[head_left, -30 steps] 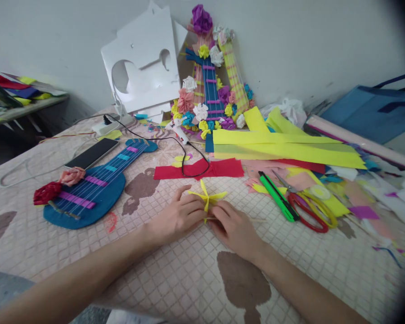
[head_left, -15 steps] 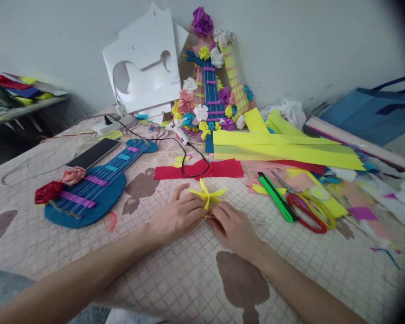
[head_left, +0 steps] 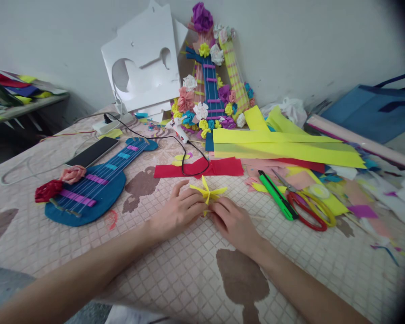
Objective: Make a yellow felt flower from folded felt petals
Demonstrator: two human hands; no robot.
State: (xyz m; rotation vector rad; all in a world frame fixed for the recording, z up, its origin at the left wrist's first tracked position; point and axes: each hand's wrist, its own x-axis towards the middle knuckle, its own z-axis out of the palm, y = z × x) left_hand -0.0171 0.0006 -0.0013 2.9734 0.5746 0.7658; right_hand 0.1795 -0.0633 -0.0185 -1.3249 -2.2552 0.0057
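Note:
My left hand [head_left: 178,212] and my right hand [head_left: 232,222] meet at the middle of the table, fingers pinched together on a small yellow paper flower [head_left: 207,192] whose strips stick up and out between them. A thin wooden stick [head_left: 258,218] pokes out to the right from under my right hand. Both hands rest on the patterned tablecloth [head_left: 189,279].
A blue felt guitar [head_left: 94,186] with red and pink roses lies at the left beside a phone [head_left: 92,153]. Red paper [head_left: 219,167] and a black cable lie just beyond my hands. A green cutter [head_left: 278,195], scissors [head_left: 310,209] and yellow sheets [head_left: 283,146] lie right; decorated guitars [head_left: 211,85] lean on the wall.
My hands and the yellow flower have shifted slightly away from me on the cloth; the grip looks the same.

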